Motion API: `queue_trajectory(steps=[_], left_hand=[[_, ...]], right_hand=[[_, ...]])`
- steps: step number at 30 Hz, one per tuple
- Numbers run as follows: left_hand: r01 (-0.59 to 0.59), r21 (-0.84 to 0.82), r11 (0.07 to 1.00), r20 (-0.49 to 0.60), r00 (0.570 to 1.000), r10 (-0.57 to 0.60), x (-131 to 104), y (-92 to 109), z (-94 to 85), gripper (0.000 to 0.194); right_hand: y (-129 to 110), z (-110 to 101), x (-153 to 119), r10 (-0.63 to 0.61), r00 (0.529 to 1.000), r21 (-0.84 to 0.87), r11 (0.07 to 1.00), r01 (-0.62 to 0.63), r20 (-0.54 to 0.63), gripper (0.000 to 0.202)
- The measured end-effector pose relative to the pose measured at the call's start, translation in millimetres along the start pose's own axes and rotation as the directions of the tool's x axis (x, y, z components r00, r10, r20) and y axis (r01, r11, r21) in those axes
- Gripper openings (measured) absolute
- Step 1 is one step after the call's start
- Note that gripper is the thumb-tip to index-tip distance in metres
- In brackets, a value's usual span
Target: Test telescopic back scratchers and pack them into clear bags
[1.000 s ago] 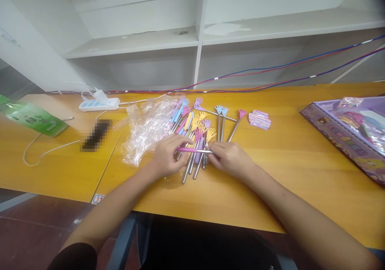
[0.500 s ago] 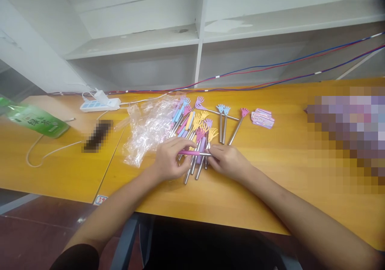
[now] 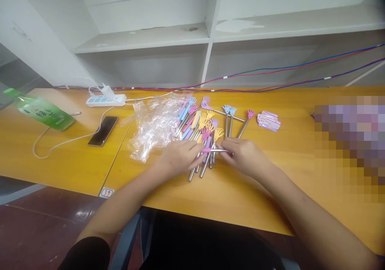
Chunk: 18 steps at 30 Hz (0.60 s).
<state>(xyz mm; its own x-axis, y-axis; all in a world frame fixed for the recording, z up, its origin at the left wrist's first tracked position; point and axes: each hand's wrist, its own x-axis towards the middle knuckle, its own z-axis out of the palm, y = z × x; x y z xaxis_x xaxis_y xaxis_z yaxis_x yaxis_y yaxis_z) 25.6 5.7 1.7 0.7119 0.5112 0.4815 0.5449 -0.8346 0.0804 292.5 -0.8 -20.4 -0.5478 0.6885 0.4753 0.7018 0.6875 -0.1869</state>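
Note:
A back scratcher with a pink handle (image 3: pixel 206 150) and a thin metal rod (image 3: pixel 218 150) lies crosswise between my two hands. My left hand (image 3: pixel 182 156) is closed over the handle, with only its end showing past the fingers. On the other side my right hand (image 3: pixel 244 154) pinches the far end of the rod; the scratcher's head is hidden there. Beneath and behind the hands lies a pile of back scratchers (image 3: pixel 203 121) with yellow, pink, purple and blue claw heads. Two blue-headed scratchers (image 3: pixel 229 119) and a pink-headed one (image 3: pixel 247 119) lie right of the pile.
Crumpled clear plastic wrapping (image 3: pixel 153 125) spreads left of the pile. Small printed cards (image 3: pixel 269 120) are stacked to the right. Further left are a phone (image 3: pixel 104 130), a green bottle (image 3: pixel 45 111) and a power strip (image 3: pixel 105 99) with a white cable. Shelves stand behind the table (image 3: pixel 240 197).
My left hand has gone from holding the pink handle with fingertips to closing over it. A longer piece of rod shows between my hands. The whole view has shifted slightly.

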Motion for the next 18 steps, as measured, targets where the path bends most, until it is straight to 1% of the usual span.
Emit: queue_trajectory(steps=[1,3,6,9,12,15,18], left_hand=[[-0.016,0.08,0.997,0.045,0.999,0.013,1.2,2.0,0.5,0.018],[-0.028,0.195,0.98,0.133,0.991,0.002,5.4,8.1,1.0,0.018],[-0.006,0.256,0.967,0.225,0.973,-0.053,14.0,16.5,0.7,0.015],[0.052,0.261,0.964,0.254,0.96,-0.121,20.5,15.7,-2.4,0.014],[0.109,0.238,0.965,0.305,0.935,-0.18,23.0,7.6,-9.9,0.019],[0.138,0.219,0.966,0.333,0.92,-0.207,23.7,2.2,-17.3,0.021],[0.152,0.219,0.964,0.309,0.926,-0.216,22.4,-0.9,-22.7,0.021]], right_hand=[[-1.7,-0.8,2.1,0.004,1.0,-0.024,1.0,-0.004,0.005,0.031],[-9.1,-0.4,7.8,0.008,1.0,-0.082,0.997,-0.006,0.02,0.03],[-26.4,1.0,18.6,0.06,0.996,-0.197,0.979,-0.047,0.063,0.023],[-42.7,-1.7,29.6,0.167,0.978,-0.287,0.95,-0.126,0.121,0.017],[-53.4,-6.2,37.8,0.238,0.954,-0.327,0.929,-0.17,0.18,0.018],[-60.9,-6.9,42.4,0.252,0.946,-0.358,0.918,-0.168,0.203,0.022],[-61.9,-7.0,41.4,0.242,0.949,-0.366,0.918,-0.156,0.204,0.021]])
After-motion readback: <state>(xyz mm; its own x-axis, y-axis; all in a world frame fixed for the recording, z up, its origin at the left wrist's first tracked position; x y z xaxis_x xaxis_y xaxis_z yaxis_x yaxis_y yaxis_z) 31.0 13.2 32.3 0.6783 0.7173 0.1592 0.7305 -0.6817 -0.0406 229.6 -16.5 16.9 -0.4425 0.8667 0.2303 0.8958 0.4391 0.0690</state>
